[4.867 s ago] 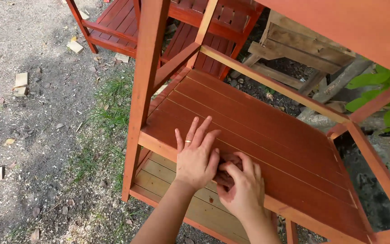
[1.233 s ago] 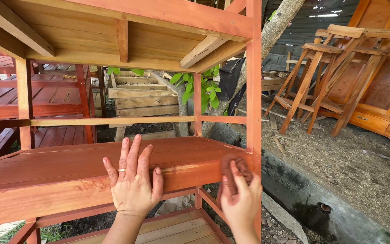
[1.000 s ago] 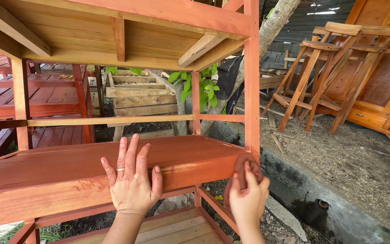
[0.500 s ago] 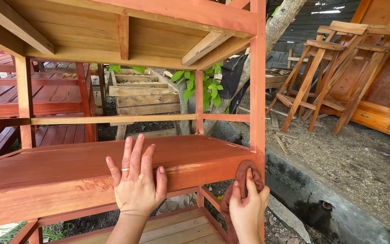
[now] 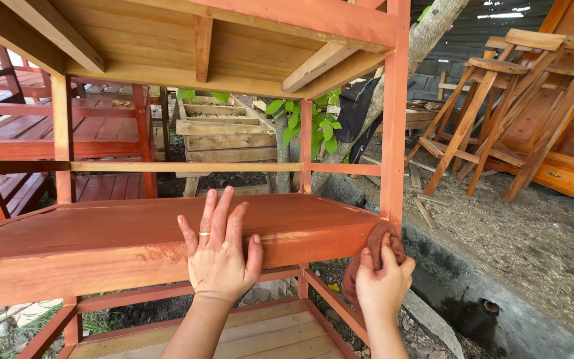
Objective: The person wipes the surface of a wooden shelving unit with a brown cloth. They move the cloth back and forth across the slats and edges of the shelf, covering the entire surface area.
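My left hand [image 5: 219, 256] has stayed flat against the front edge of the middle shelf [image 5: 134, 246], fingers spread wide and holding nothing, a ring on one of them, bracing the wooden rack while the other hand works. The shelf board is smooth, planed timber stained a warm red-brown, patchy and lighter where the colour runs thin along its face. To the right, my right hand [image 5: 381, 282] has slid off the end of the shelf edge and down onto the corner post [image 5: 393, 126], fingers curled tight around the reddish-brown rag [image 5: 375, 247], which is bunched and pressed against the wood where shelf meets post. So the rubbing has moved from the long front face to that joint; I judge the shelf front to be covered and the upright next in line. Overhead, the upper shelf's underside [image 5: 167, 46] is bare pale wood, square-edged.
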`<state>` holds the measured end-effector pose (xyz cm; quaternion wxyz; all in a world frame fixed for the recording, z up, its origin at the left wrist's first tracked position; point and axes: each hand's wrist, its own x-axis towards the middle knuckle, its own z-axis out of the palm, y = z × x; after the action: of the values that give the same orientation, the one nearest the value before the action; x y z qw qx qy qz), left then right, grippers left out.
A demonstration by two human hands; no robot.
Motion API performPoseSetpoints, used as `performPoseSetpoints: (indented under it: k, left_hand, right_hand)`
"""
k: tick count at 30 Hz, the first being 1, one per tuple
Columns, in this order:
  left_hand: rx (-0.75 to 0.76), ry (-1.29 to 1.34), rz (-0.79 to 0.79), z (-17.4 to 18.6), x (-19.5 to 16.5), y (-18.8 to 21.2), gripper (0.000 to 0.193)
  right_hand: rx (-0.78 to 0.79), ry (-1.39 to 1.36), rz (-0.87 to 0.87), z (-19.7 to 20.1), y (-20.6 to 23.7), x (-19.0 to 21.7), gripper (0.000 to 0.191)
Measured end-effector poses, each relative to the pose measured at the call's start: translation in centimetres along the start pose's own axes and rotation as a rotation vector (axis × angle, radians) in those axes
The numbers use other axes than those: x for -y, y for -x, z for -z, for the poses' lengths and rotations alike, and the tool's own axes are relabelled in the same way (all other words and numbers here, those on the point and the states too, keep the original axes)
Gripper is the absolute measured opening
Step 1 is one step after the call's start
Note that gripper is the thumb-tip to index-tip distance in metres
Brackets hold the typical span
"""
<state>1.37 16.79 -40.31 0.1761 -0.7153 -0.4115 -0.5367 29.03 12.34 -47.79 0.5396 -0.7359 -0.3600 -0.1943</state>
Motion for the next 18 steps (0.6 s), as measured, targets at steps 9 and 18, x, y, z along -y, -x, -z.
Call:
performPoseSetpoints:
  k: [9, 18]
  left_hand:
    - [-0.135, 0.13, 0.041, 5.8, 2.4, 3.7, 0.039]
    - [-0.334, -0.007, 0.303, 10.0, 6.1, 7.6, 0.039]
  right_hand:
    - [0.154, -0.093, 0.331, 1.9, 8.6, 12.5, 0.062]
    - [0.5, -0.202, 0.747, 3.1, 13.5, 23.8, 0.052]
